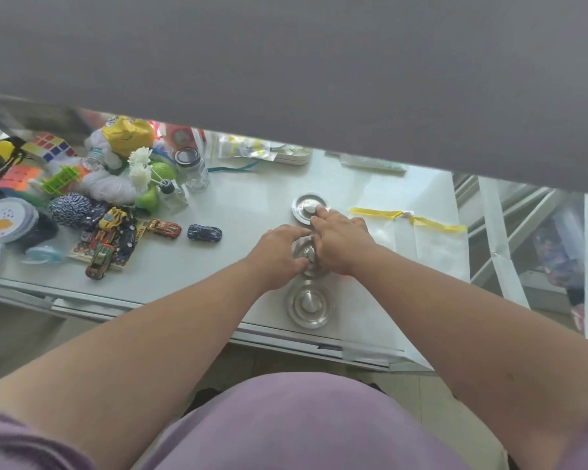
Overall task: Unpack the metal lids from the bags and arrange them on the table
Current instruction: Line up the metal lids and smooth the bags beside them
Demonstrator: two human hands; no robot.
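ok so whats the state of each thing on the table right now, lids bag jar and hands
far lid: flat on the table, knob up, right fingertip on its knob
middle lid: on the table, both hands on it
near lid: flat, knob up, untouched
clear bag: lying flat, yellow tie loose
glass jar: upright, lid on
left hand: gripping the middle lid
right hand: on the middle lid

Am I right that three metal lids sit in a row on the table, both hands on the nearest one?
Not quite. The head view shows both hands, left hand and right hand, on the middle lid. The nearest lid lies untouched, like the farthest lid, on the table.
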